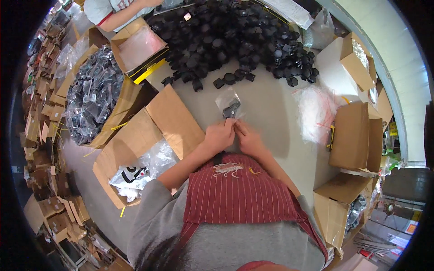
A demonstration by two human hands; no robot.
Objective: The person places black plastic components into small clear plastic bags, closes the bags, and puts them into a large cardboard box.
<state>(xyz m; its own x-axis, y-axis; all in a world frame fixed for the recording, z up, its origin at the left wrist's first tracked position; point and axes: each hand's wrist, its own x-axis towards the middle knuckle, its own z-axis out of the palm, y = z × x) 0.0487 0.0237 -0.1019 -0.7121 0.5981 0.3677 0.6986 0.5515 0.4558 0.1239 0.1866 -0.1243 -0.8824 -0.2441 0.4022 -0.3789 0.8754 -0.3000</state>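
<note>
Both my hands meet at the near part of the grey table [266, 101], pinching the near end of a small clear plastic bag [227, 96]. Inside the bag lies a black plastic part [232, 109], whose exact kind I cannot make out. My left hand [219, 135] has its fingers closed on the bag's edge. Beside it, my right hand [248, 137] grips the same edge with thumb and fingers together, slightly blurred. Beyond the bag, a few loose black parts [229, 78] lie in front of a big heap of black parts [226, 38].
A stack of clear bags [316, 113] lies on the right, beside an open carton [355, 135]. To the left stand a carton of bagged black parts [95, 90] and an open carton with plastic [176, 113]. Another person's arm [124, 17] reaches in at the far left, near a small box [140, 45].
</note>
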